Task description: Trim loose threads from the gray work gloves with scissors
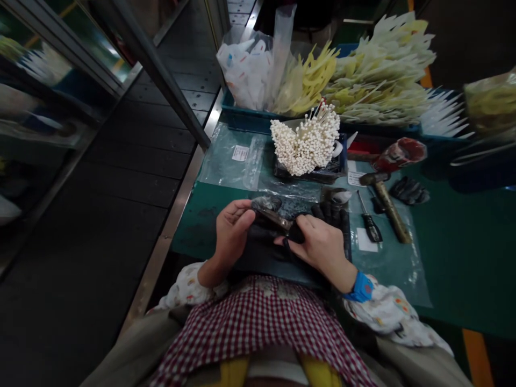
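Observation:
My right hand point(318, 242) is wrapped round the black handles of a pair of scissors point(278, 219), whose blades point left toward my other hand. My left hand point(236, 226) has thumb and fingers pinched together beside a dark, partly translucent piece point(266, 203) near the blade tips; what exactly lies between the fingers is too small to tell. Beneath both hands is a black surface point(258, 250). A dark glove point(336, 212) lies just beyond my right hand.
Behind the hands, a bundle of white-tipped sticks point(306, 142) stands in a dark tray. A screwdriver point(371, 226), a hammer point(389, 209) and a red cup point(401, 153) are at the right. Teal bins point(248, 121) hold pale and yellow strips. A metal post point(161, 75) rises at the left.

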Demonstrator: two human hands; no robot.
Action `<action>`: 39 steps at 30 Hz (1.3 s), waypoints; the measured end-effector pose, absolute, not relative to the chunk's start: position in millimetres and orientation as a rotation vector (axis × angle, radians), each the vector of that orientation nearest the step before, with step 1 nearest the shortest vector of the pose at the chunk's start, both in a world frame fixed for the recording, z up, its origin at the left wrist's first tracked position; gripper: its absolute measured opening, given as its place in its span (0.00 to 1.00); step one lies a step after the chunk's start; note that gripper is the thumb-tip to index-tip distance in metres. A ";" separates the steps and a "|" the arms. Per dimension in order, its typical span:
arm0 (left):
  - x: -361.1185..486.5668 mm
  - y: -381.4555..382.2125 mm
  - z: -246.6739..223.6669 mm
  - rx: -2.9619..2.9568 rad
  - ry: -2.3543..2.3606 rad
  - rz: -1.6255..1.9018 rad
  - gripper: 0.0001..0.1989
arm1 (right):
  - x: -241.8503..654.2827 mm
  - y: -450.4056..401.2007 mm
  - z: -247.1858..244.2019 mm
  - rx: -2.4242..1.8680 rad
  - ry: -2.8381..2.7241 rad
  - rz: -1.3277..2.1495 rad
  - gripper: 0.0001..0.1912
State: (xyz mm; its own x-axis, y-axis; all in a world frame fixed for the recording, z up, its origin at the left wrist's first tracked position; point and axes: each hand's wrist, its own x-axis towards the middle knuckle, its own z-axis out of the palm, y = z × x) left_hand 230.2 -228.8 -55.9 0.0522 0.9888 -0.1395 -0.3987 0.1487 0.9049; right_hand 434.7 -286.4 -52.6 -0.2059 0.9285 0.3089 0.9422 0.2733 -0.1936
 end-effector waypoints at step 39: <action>242.2 -236.8 -61.3 1.315 1.087 1.504 0.09 | 441.7 -266.1 -56.6 -1.701 -2.311 -0.210 0.41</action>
State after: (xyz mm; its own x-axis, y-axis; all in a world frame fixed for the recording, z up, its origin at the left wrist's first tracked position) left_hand 242.2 -236.8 -61.3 -0.0969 0.9593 0.2652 -0.0491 -0.2708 0.9614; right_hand 441.7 -266.1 -56.6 -0.2783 0.9141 0.2950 0.9523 0.3026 -0.0392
